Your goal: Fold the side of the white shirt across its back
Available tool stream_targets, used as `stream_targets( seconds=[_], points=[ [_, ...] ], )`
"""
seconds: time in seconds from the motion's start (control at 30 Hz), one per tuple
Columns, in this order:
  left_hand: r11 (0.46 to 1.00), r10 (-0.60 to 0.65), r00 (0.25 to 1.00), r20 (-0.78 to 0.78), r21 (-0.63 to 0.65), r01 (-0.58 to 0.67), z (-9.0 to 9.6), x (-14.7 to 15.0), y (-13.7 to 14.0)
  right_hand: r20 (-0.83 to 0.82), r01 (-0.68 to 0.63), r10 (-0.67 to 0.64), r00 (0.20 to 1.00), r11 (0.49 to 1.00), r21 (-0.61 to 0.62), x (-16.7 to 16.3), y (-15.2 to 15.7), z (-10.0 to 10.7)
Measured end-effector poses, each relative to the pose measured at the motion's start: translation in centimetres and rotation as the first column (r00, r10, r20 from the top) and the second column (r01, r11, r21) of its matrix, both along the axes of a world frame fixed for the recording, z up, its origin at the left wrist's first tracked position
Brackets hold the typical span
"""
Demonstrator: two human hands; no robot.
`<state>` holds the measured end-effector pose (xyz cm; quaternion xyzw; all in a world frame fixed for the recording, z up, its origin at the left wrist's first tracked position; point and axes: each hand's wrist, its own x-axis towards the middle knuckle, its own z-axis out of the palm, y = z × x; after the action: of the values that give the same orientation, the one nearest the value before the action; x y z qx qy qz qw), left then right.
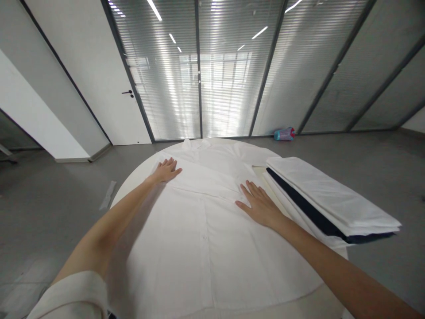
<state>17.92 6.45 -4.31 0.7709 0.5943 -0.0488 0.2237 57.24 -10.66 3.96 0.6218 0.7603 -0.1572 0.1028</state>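
Item: white buttoned cotton shirt (206, 230), spread flat on the round white table (328, 301). I read its long axis running 6 to 12 o'clock, collar at 12. Left hand (167, 169), fingers spread, pressed flat near the 11 o'clock shoulder. Right hand (257, 204), fingers spread, flat at 1 o'clock. Stack of folded white and navy garments (332, 204) touches the shirt's 3 o'clock edge; bare tabletop at 5.

Shirt (206, 221) spread on table (133, 186), collar at far edge. Left hand (167, 169) far-left on it, right hand (259, 204) mid-right (both flat). Folded stack (332, 201) right of shirt.
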Motion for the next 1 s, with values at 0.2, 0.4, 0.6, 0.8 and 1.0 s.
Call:
stream_targets(
  seconds=[0.2, 0.4, 0.6, 0.8, 1.0],
  points=[
    [0.971, -0.238, 0.953, 0.189, 0.079, 0.227, 2.2, 8.7, -5.8, -0.007, -0.130, 0.133, 0.991, 0.978, 0.165, 0.7, -0.9, 0.2],
    [0.948, -0.316, 0.936, 0.153, 0.080, 0.306, 3.0, 10.2, -8.2, 0.065, -0.411, 0.417, 0.906, 0.836, 0.364, 1.8, -3.0, 2.0],
    [0.950, -0.312, 0.940, 0.136, 0.061, 0.306, 3.1, 10.0, -8.0, 0.182, -0.463, 0.428, 0.885, 0.775, 0.430, 1.3, -3.5, 3.4],
    [0.950, -0.311, 0.923, 0.227, 0.048, 0.308, 2.7, 9.5, -6.5, 0.050, -0.334, 0.345, 0.937, 0.846, 0.417, 0.8, -2.9, 3.9],
    [0.980, -0.072, 0.986, 0.150, 0.194, 0.042, 1.2, 3.5, 1.7, -0.093, -0.178, 0.219, 0.971, 0.928, 0.327, -0.4, -1.3, 3.0]
  ],
)
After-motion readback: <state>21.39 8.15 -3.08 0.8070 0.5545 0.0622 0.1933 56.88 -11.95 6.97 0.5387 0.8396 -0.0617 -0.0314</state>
